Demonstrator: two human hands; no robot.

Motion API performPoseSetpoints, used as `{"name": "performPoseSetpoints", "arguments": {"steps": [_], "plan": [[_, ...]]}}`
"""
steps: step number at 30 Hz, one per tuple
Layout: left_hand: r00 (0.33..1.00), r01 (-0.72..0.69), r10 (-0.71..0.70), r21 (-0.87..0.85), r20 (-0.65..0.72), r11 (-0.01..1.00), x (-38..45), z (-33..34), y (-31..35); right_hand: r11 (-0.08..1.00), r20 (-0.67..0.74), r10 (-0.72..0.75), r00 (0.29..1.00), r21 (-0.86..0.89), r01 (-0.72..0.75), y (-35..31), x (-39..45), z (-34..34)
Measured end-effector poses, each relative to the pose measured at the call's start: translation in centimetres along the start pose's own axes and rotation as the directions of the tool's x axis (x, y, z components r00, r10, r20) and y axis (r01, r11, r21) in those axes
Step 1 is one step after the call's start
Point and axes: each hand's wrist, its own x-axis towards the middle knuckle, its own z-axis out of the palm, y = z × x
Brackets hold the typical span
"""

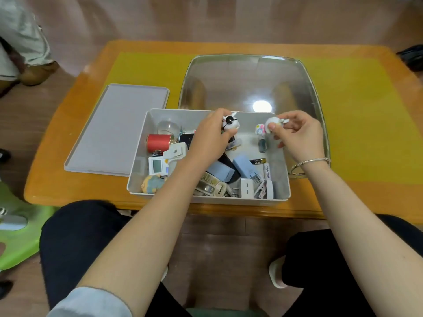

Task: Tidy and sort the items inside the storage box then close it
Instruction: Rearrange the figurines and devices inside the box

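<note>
A white storage box point(137, 170) sits at the table's near edge, full of mixed items: a red spool point(158, 143), a small white timer point(156, 167), blue chargers point(243, 167), a remote point(210, 187), batteries. My left hand point(210, 138) is over the box's back half, shut on a small white bunny figure point(230, 123) with a black eye. My right hand point(297, 136) holds a second small white figure point(273, 123) above the box's back right corner. A colourful little figure point(260, 129) stands just left of it.
A flat grey lid point(119, 131) lies to the left of the box on the orange table point(357, 143). A clear plastic lid or tray point(251, 81) lies behind the box. A person's legs stand at the far left; a green stool point(20, 236) is near my left knee.
</note>
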Motion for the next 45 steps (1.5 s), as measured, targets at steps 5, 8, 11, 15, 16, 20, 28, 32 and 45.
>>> {"name": "performPoseSetpoints", "arguments": {"steps": [5, 8, 11, 15, 16, 20, 28, 32, 45], "plan": [[0.991, 0.063, -0.061, -0.009, 0.121, 0.998, 1.9, 1.2, -0.8, 1.0, 0.013, -0.007, 1.0, -0.022, 0.007, 0.5, 1.0, 0.1], [0.994, 0.078, -0.076, -0.016, 0.083, 0.997, 2.4, 1.9, -1.4, 0.995, 0.014, -0.05, 0.999, -0.085, 0.051, 0.7, 1.9, 0.6], [0.989, 0.065, -0.065, 0.001, 0.135, 0.998, 2.6, 2.6, -1.6, 0.98, 0.052, -0.098, 0.994, -0.171, 0.106, 1.0, 2.6, 1.3], [0.972, 0.059, -0.071, 0.06, 0.225, 0.996, 2.6, 2.8, -1.8, 0.962, 0.089, -0.127, 0.988, -0.231, 0.145, 1.4, 3.1, 2.1], [0.964, 0.051, -0.076, 0.101, 0.253, 0.994, 2.6, 2.7, -1.9, 0.962, 0.077, -0.13, 0.988, -0.23, 0.145, 1.5, 3.2, 2.2], [0.933, 0.034, -0.069, 0.104, 0.352, 0.994, 2.5, 1.7, -2.3, 0.968, 0.041, -0.134, 0.99, -0.207, 0.14, 2.1, 3.1, 2.5], [0.968, 0.057, -0.056, 0.001, 0.245, 0.998, 1.7, 0.6, -2.5, 0.946, 0.097, -0.114, 0.989, -0.294, 0.138, 1.9, 3.8, 2.4], [0.994, 0.068, -0.075, 0.086, 0.08, 0.994, 2.0, 1.2, -2.6, 0.915, 0.083, -0.12, 0.989, -0.377, 0.143, 1.9, 3.6, 2.5], [0.997, 0.073, -0.072, 0.067, -0.019, 0.995, 2.1, 2.4, -3.0, 0.89, 0.138, -0.14, 0.981, -0.416, 0.186, 0.9, 4.0, 1.9]]}}
